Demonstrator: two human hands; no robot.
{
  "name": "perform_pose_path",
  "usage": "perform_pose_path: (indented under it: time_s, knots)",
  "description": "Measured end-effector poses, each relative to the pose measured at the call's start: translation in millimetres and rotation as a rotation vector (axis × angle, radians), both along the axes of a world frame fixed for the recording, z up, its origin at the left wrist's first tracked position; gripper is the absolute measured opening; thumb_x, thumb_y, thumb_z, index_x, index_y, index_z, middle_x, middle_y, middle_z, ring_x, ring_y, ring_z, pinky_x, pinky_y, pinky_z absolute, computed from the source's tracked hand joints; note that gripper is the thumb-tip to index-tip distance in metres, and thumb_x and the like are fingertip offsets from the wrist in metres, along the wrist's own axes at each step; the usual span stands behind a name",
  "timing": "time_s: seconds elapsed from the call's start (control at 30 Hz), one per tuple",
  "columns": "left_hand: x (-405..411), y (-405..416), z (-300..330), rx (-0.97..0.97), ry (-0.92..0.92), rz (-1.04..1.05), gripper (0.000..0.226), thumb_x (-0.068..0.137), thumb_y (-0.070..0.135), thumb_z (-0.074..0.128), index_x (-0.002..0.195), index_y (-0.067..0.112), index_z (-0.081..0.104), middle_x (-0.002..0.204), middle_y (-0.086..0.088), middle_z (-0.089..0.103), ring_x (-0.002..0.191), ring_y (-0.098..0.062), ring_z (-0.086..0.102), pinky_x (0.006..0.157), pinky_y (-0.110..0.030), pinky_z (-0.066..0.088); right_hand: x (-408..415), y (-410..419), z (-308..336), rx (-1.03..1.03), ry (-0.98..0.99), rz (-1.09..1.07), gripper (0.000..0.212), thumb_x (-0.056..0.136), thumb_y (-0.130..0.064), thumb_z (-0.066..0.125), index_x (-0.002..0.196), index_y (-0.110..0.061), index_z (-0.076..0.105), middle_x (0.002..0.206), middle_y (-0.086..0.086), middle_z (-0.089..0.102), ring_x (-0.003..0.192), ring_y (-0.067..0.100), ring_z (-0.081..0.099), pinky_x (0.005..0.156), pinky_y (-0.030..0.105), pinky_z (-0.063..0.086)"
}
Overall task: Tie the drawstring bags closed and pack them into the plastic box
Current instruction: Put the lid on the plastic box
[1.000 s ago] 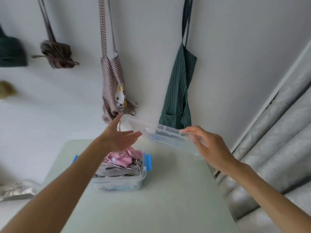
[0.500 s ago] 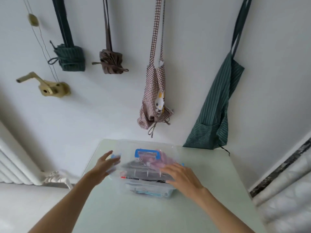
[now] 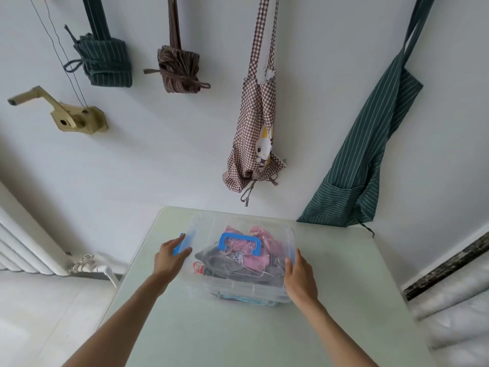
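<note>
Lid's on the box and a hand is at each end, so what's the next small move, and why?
Probably press the blue latch under the left hand down to clip the clear lid. It looks flipped out from the plastic box, while the lid already covers the bags and the right hand steadies the other end.

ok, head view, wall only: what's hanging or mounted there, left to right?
brass crank handle → rolled green striped bundle → rolled brown bundle → checked apron with the cartoon cat → green striped apron
</note>
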State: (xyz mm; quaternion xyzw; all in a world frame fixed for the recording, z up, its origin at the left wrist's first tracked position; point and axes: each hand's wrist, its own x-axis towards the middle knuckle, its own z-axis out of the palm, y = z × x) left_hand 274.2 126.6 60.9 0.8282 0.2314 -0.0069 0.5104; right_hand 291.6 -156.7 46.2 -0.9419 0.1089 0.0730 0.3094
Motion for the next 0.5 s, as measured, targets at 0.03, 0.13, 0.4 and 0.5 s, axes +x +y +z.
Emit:
perform_pose_path:
  time_s: [0.03, 0.13, 0.4, 0.5]
  knots:
    - [1.7, 0.0, -1.0, 0.014, 0.007, 0.004, 0.049, 0.091, 0.021, 0.06, 0.139, 0.017, 0.047, 0.144, -0.01, 0.046, 0.128, -0.032, 0.045, 0.109, -0.044, 0.035, 2.6, -1.3, -1.5, -0.037, -0.009, 0.004, 0.05, 0.101, -0.031, 0.027, 0.148, -0.013, 0.021, 0.151, 0.007, 0.033, 0.136, 0.027, 0.03, 0.106, 0.036, 0.031]
    - [4.5, 0.0, -9.9, 0.02, 0.029, 0.033, 0.048, 0.091, 0.026, 0.059, 0.138, 0.02, 0.048, 0.144, -0.01, 0.043, 0.131, -0.032, 0.038, 0.111, -0.046, 0.029, 13.1, -5.1, -2.4, -0.046, -0.006, 0.034, 0.047, 0.101, -0.029, 0.03, 0.145, -0.013, 0.029, 0.149, 0.008, 0.035, 0.134, 0.031, 0.031, 0.107, 0.036, 0.03]
    - [15.8, 6.7, -15.3, -0.312, 0.265, 0.191, 0.072, 0.085, 0.028, 0.068, 0.14, 0.001, 0.031, 0.126, -0.019, 0.047, 0.111, -0.033, 0.052, 0.1, -0.044, 0.043, 13.8, 3.1, -5.0, 0.456, 0.07, -0.324, 0.07, 0.094, -0.034, 0.053, 0.148, -0.009, 0.016, 0.152, 0.019, 0.021, 0.14, 0.03, 0.025, 0.109, 0.038, 0.027]
    - [14.3, 8.1, -15.5, -0.348, 0.263, 0.169, 0.049, 0.086, 0.027, 0.067, 0.12, -0.006, 0.053, 0.096, -0.016, 0.059, 0.085, -0.028, 0.058, 0.079, -0.036, 0.049, 8.3, -0.3, 1.2, 0.7, 0.276, -0.515, 0.061, 0.084, -0.046, 0.063, 0.122, -0.002, 0.042, 0.101, 0.009, 0.055, 0.09, 0.024, 0.055, 0.081, 0.041, 0.048]
